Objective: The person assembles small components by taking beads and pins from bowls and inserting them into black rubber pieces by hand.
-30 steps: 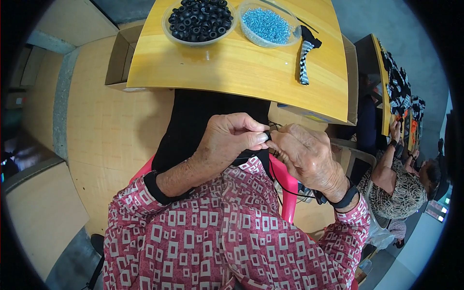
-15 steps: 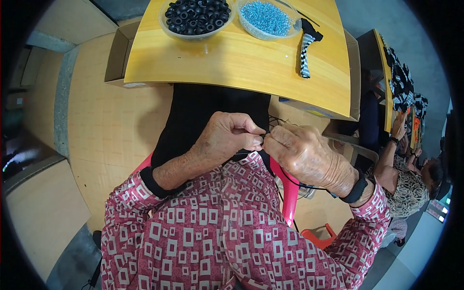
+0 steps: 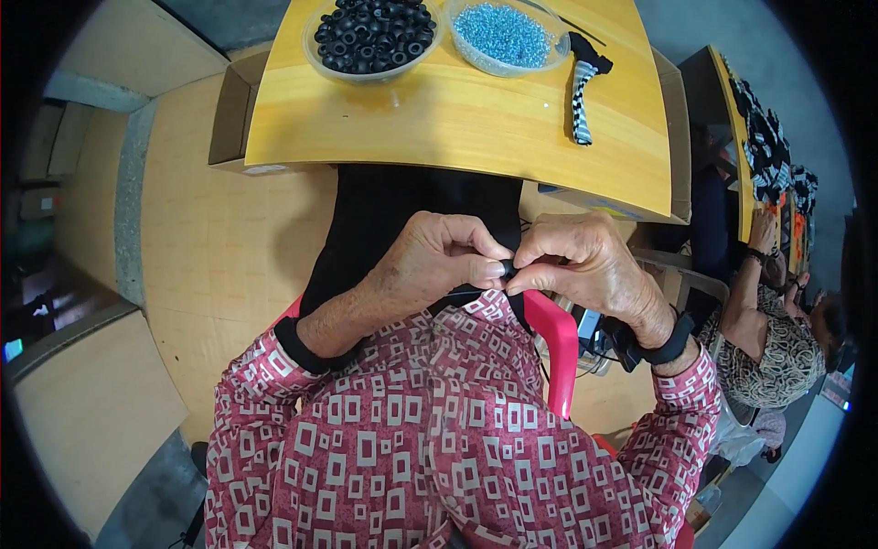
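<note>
Above my lap, just beyond the pink patterned top, my left hand (image 3: pixel 434 259) pinches a small black bead (image 3: pixel 508 268) between thumb and forefinger. My right hand (image 3: pixel 585 263) meets it from the other side, forefinger and thumb tips curled at the bead's right edge. A thin thread (image 3: pixel 465 293) runs leftward below my left fingers. Whether my right fingertips also hold thread is too small to tell. On the yellow table (image 3: pixel 439 128) stand a clear bowl (image 3: pixel 317 66) full of black ring-like beads and a clear tub (image 3: pixel 489 66) of small blue beads.
A black-and-white striped fabric piece (image 3: pixel 581 101) lies at the table's right, near a thin dark stick (image 3: pixel 583 32). Open cardboard boxes (image 3: pixel 229 114) flank the table. A pink chair arm (image 3: pixel 553 352) is beside my right forearm. Another person (image 3: pixel 768 352) works at a table on the right.
My right hand has turned and opened out from a tight fist-like pinch, its forefinger and thumb now at the bead. The black bead shows more clearly. My left hand keeps its pinch.
</note>
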Demonstrator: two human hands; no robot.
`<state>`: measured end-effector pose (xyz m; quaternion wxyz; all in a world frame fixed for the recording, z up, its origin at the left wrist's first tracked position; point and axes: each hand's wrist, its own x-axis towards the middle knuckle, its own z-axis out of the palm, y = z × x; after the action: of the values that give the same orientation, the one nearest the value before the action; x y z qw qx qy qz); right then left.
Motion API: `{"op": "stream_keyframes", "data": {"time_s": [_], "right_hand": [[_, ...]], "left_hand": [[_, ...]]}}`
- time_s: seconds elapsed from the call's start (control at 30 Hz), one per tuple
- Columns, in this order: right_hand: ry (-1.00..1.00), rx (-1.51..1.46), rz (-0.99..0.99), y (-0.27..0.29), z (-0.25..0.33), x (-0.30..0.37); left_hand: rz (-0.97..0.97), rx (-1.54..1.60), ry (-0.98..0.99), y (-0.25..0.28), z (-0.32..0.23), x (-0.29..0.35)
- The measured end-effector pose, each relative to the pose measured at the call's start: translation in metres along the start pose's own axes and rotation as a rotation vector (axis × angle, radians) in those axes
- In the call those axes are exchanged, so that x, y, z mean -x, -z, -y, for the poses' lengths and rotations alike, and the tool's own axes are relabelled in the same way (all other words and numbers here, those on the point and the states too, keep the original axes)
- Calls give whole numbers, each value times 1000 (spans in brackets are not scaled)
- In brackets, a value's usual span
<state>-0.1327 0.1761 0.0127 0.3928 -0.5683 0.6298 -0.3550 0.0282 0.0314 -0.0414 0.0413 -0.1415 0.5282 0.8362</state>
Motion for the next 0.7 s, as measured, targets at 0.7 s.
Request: {"op": "stream_keyframes", "data": {"time_s": [0.7], "right_hand": [[400,225,-20,-32,-18,12]], "left_hand": [[137,-90,102,6,-7,9]]}}
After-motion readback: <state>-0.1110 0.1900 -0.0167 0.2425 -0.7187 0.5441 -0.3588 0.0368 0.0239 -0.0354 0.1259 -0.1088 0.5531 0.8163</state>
